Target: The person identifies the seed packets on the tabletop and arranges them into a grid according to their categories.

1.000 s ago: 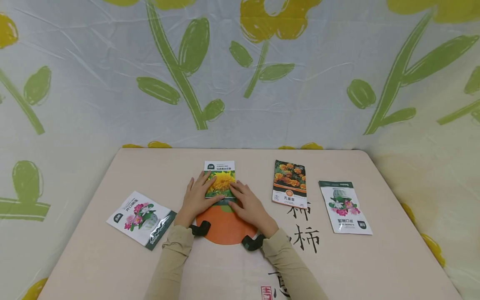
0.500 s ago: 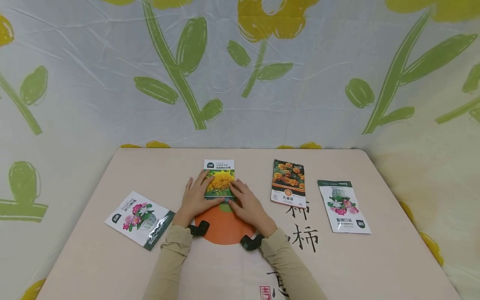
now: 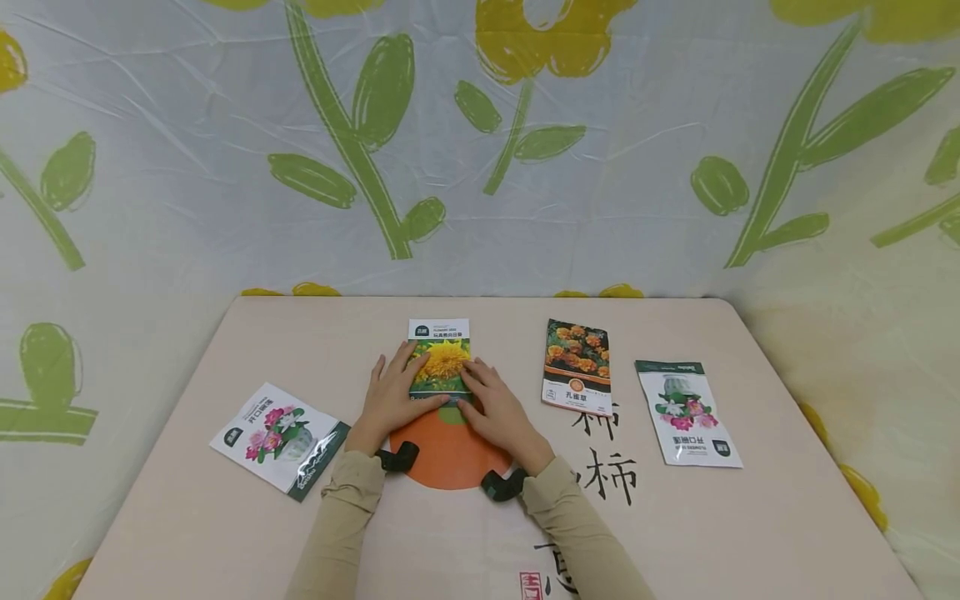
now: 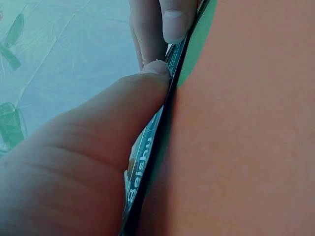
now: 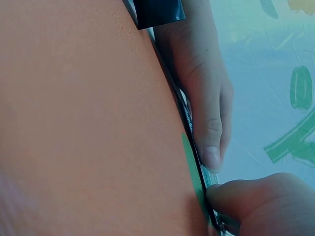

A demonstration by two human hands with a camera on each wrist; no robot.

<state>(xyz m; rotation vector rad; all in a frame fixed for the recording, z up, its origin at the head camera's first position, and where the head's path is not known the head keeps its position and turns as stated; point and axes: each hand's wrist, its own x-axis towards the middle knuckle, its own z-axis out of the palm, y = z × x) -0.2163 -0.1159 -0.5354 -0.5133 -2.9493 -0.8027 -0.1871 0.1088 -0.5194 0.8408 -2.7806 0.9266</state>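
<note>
A seed packet with a yellow flower [image 3: 441, 360] lies upright over the printed orange fruit on the table. My left hand [image 3: 392, 396] rests on its left side, fingers spread and thumb along the lower edge. On the opposite side, my right hand [image 3: 501, 415] touches the packet with fairly straight fingers. In the left wrist view, the left thumb [image 4: 113, 108] presses on the packet's dark green lower strip [image 4: 143, 164]. The right wrist view shows the right thumb [image 5: 246, 194] at that same edge, with the left thumb close by. The hands cover part of both side edges.
Left of the hands lies a tilted white packet with pink flowers [image 3: 279, 437]. To the right are an orange-flower packet [image 3: 577, 367] and a second pink-flower packet [image 3: 690, 414], upside down. A flower-printed cloth [image 3: 600, 208] hangs behind the table [image 3: 480, 550]. Dark cameras sit at both wrists.
</note>
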